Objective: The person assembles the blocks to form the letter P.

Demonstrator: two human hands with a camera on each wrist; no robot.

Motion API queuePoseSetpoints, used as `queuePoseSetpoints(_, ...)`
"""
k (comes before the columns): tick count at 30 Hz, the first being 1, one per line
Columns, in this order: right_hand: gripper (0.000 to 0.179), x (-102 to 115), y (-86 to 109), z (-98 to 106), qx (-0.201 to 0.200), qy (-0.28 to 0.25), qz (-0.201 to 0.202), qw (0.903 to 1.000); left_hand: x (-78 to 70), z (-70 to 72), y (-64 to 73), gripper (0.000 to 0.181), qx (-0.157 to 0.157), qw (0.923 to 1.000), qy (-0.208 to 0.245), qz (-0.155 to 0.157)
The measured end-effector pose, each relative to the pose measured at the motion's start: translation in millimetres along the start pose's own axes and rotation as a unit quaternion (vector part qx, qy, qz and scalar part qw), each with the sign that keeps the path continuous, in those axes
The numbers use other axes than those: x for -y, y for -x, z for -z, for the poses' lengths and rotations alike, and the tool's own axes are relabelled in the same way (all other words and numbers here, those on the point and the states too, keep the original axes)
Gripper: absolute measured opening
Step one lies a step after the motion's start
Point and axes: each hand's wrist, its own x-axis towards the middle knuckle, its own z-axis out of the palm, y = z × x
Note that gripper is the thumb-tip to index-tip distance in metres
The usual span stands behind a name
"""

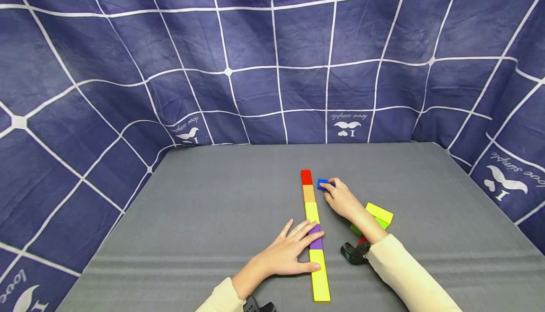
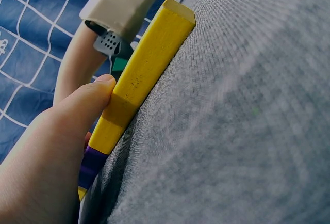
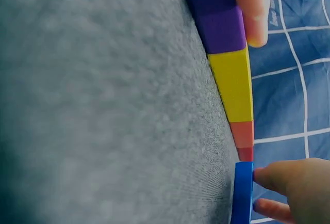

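On the grey surface a straight row of flat-lying blocks runs away from me: a long yellow block [image 1: 321,283] nearest, then a purple block [image 1: 316,244], a shorter yellow block [image 1: 312,212], an orange block [image 1: 309,193] and a red block [image 1: 306,177] at the far end. My left hand [image 1: 287,255] rests on the row with its fingers spread, the thumb against the long yellow block [image 2: 147,61]. Just right of the row's far end, my right hand [image 1: 342,201] holds a blue block [image 3: 242,193] by its fingertips.
Under and beside the right forearm lie a yellow block [image 1: 379,213], green blocks [image 1: 382,223] partly covered by it and the arm, and a bit of red. A dark blue cloth [image 1: 255,89] with white lines hangs behind and at both sides of the table [image 1: 213,198].
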Motion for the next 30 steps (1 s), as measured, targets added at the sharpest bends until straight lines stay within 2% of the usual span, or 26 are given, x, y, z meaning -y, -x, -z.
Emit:
queuePoseSetpoints(7,0.036,-0.1,-14.5,-4.0,-0.022,0.019,-0.027,0.9992,1.4,-0.1,-0.6,0.067,-0.013,0.9998,-0.015,-0.005)
queuePoseSetpoints(11,0.041,-4.3,-20.4,-7.5,-0.018,0.026,-0.036,0.9988,0.8,0.3,-1.4,0.066,-0.013,0.9998,-0.016,-0.007)
queuePoseSetpoints(22,0.046,-13.6,-20.7,-23.6,-0.007,0.014,-0.029,0.9995,-0.3,1.7,0.0,0.066,0.002,1.0000,0.005,0.003)
queuePoseSetpoints(30,0.045,-14.2,-17.6,-25.3,-0.011,0.034,-0.014,0.9993,0.3,0.7,-0.9,0.066,0.007,0.9999,0.007,0.002)
